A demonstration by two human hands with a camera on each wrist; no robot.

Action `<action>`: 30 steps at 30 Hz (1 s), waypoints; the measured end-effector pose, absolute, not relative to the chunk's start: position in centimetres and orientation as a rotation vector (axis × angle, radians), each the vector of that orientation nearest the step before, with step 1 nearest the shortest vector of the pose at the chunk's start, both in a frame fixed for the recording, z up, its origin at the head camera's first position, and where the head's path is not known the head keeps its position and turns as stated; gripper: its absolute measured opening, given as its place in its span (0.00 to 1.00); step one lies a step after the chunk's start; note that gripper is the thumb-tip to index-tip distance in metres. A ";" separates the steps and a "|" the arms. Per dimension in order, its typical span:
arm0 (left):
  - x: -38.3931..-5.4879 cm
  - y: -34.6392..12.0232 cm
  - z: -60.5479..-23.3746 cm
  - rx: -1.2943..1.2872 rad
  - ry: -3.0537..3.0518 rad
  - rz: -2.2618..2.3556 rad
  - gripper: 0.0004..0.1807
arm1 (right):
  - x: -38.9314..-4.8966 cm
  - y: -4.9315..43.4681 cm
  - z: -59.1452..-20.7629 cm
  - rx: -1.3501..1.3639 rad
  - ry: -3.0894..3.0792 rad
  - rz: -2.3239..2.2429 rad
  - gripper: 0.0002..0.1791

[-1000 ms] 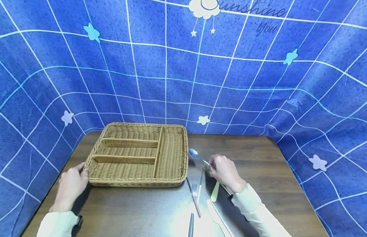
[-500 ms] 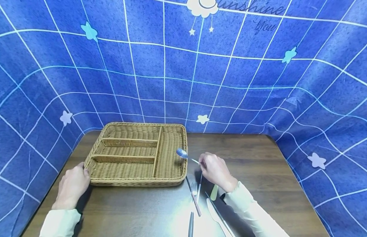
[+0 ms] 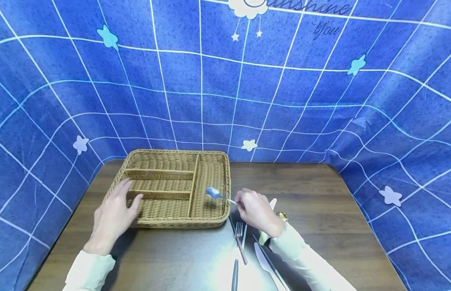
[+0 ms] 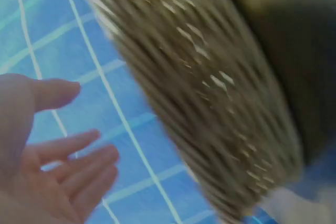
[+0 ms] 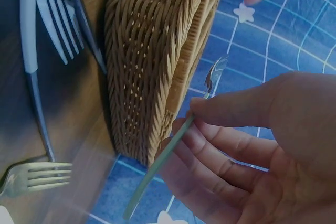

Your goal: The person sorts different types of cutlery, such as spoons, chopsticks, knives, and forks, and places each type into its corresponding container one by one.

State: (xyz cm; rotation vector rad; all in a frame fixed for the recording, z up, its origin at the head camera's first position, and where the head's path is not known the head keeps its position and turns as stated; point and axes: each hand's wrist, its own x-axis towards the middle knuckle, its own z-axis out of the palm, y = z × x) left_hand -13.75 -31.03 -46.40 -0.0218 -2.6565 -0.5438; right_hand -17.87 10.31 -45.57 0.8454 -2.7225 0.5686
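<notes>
- We see the spoon (image 3: 213, 193) held over the tray's (image 3: 174, 222) right compartment, its bowl inside the tray's outline, its handle crossing above the right rim.
- The relation that counts, we judge, is its long axis: it runs roughly side to side, bowl leftward and slightly toward the tray's back, so it lies across a compartment whose length runs front to back.
- We find the right hand (image 3: 255, 208) nearer, just outside the tray's right rim; thumb and fingers pinch the handle, with no slack between.
- We see the left hand (image 3: 114, 212) by the tray's left front, fingers spread and holding nothing; the left wrist view shows it apart from the wall.
- We cannot tell how high the bowl hangs above the tray's floor.
- The right hand hides the handle's end from the head view, and we find the left wrist view blurred.
- Right of the tray, the arm partly covers a gold piece (image 3: 282, 216); in front, the frame cuts off a knife (image 3: 262, 258).
</notes>
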 end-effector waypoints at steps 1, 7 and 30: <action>-13.7 -30.2 -46.0 -0.080 -2.632 -0.541 0.30 | -17.8 10.1 -45.5 0.862 -2.720 0.569 0.07; -14.0 -25.5 -44.1 -0.436 -2.479 -0.448 0.25 | -17.6 9.0 -45.3 0.919 -2.715 0.585 0.06; -15.0 -16.9 -43.6 -0.954 -2.578 -0.237 0.12 | -16.6 5.9 -44.8 1.102 -2.691 0.537 0.07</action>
